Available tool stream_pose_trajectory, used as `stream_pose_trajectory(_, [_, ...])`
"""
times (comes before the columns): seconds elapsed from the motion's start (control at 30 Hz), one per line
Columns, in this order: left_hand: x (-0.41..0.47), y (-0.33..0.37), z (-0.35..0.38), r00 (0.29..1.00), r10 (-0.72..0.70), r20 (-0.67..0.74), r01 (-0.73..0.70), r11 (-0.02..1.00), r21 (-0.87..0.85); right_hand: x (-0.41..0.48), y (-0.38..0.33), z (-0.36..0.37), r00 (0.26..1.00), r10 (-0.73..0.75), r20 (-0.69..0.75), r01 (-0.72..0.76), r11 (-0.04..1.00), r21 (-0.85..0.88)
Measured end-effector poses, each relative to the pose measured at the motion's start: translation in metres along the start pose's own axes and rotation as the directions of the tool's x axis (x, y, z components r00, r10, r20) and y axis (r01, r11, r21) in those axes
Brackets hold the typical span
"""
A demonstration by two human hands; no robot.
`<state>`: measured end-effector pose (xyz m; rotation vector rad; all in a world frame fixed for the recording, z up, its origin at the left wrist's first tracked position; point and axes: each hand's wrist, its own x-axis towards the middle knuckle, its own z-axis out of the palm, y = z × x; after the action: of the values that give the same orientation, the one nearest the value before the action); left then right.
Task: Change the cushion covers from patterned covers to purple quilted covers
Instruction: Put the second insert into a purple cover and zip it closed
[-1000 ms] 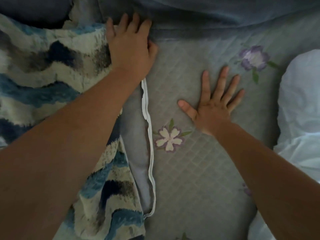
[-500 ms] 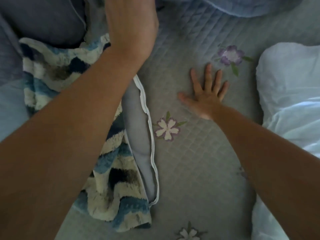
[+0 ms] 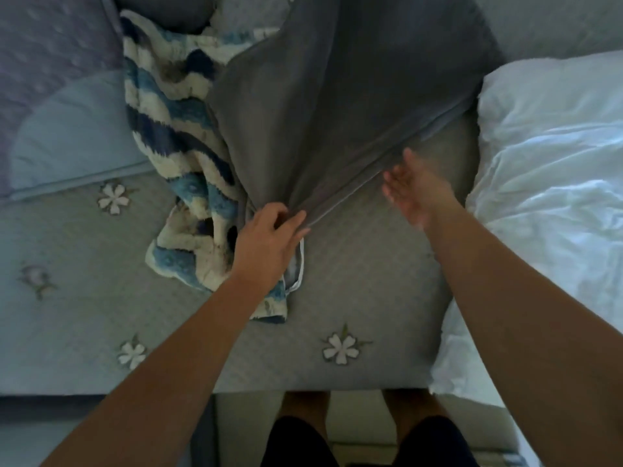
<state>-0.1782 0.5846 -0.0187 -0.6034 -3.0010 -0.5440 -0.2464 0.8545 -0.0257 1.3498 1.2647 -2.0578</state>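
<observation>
Plainly, the left grip [image 3: 269, 241] was clenched on a fold of a grey cloth [image 3: 320, 96], thumb on top and fingertips tucked out of sight in the gathered fabric. From that pinch the cloth fanned up and away until the top of the view cut it off. Whether it was the lining of the purple quilted cover could not be made out. A loop of white piping [image 3: 301, 264] hung just below the hand, its upper end hidden behind it.

The right grip [image 3: 413, 192] was released, fingers straight and smeared by blur, just beside the cloth's taut lower edge. Whether it touched that edge could not be told.

The patterned cover [image 3: 168, 136], in blue and cream waves, lay bunched on the bed [image 3: 354, 291] just left of the grey cloth, its right side buried under it. A white cushion [image 3: 556, 156] lay at the right and a purplish quilted cushion [image 3: 40, 45] in the upper left corner, both cut off by the frame. Bare legs [image 3: 303, 409] in dark shorts [image 3: 296, 443] stood at the bed's near edge.

Half a second before, the left grip had been up at the top of the view over the patterned cover, and the right had lain flat on the flowered quilt. Since then the left had taken the cloth, the right had lifted off, and the view had drawn back to show the bed's edge.
</observation>
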Motion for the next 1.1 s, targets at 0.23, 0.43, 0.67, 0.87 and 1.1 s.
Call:
stream_pose_trajectory(0.23, [-0.024, 0.008, 0.005, 0.991, -0.125, 0.041, 0.124, 0.992, 0.013, -0.006, 0.034, 0.004, 0.991, 0.024, 0.13, -0.008, 0.993, -0.119])
stream_pose_trajectory(0.43, [-0.011, 0.018, -0.004, 0.942, -0.214, 0.257, 0.221, 0.975, 0.002, -0.011, 0.024, 0.003, 0.993, -0.1, 0.068, 0.103, 0.994, -0.034])
stream_pose_trajectory(0.67, [-0.029, 0.048, -0.01, 0.723, -0.254, 0.643, 0.22, 0.966, 0.134, -0.061, 0.081, -0.074, 0.963, 0.112, -0.247, -0.245, 0.748, -0.617])
stream_pose_trajectory(0.87, [-0.063, 0.048, 0.002, 0.644, -0.517, 0.563, 0.378, 0.856, 0.354, -0.073, 0.046, -0.072, 0.995, 0.086, -0.056, -0.046, -0.117, -0.992])
stream_pose_trajectory(1.1, [-0.057, 0.071, 0.019, 0.186, -0.979, 0.087, 0.982, 0.187, 0.004, -0.022, 0.006, -0.032, 0.867, -0.43, 0.253, 0.196, -0.172, -0.965])
